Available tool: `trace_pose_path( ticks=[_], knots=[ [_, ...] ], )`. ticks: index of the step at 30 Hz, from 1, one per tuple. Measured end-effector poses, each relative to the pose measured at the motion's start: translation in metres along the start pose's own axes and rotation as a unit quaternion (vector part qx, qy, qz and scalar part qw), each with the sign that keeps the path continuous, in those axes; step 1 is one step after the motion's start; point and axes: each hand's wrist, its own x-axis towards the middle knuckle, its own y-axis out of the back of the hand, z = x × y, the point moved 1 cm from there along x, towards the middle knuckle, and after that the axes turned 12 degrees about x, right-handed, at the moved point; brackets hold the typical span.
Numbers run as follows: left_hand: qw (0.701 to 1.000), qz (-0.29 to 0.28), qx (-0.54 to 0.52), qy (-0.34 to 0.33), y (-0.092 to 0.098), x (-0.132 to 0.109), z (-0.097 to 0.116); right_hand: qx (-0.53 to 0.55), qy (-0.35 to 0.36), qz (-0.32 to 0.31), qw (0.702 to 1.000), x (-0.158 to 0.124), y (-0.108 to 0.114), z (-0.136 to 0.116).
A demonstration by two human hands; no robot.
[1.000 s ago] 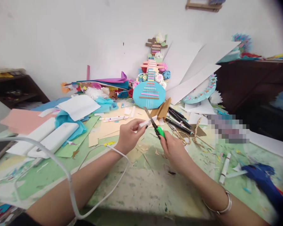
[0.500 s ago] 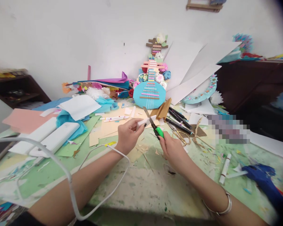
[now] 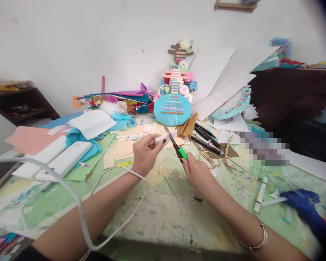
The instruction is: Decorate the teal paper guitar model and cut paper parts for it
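Observation:
My left hand (image 3: 145,154) pinches a small white strip (image 3: 161,138) between thumb and fingers, above the middle of the table. From the right, my right hand (image 3: 197,172) grips the green and black handle of a utility knife (image 3: 182,152). Its blade is out, points up and to the left, and crosses the far end of the strip; whether it touches cannot be made out. Behind both hands stands a blue paper lute (image 3: 172,114) with strings and paper flowers. Part of the strip is hidden by my left fingers.
Black markers (image 3: 206,136) and gold-handled scissors (image 3: 212,159) lie right of the hands. A blue glue gun (image 3: 301,201) and a white marker (image 3: 260,195) are farther right. A white cable (image 3: 81,214) loops around my left forearm. Paper sheets (image 3: 92,123) pile up at left.
My left hand has shifted slightly left, and more of the white strip shows beside the blade. The knife has moved only a little, still in my right hand.

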Motion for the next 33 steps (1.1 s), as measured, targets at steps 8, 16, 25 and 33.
trace_pose_path(
  ticks=[8,16,25,33],
  knots=[
    [0.999,0.026,-0.028,0.030,0.0048,0.0059,0.0008,-0.014,-0.030,-0.032,0.999,-0.0001,0.0015,-0.0075],
    [1.000,0.004,-0.019,0.020,0.0071,0.0080,0.0028,0.011,-0.044,-0.031,0.998,-0.0026,0.0013,-0.0077],
    [1.000,-0.018,0.005,-0.012,0.0065,0.0079,0.0028,0.018,-0.063,-0.053,0.996,-0.0015,0.0016,-0.0057],
    [0.998,-0.056,-0.017,-0.011,0.0017,0.0012,0.0048,0.005,-0.077,-0.062,0.995,0.0007,0.0036,-0.0080]
  ],
)
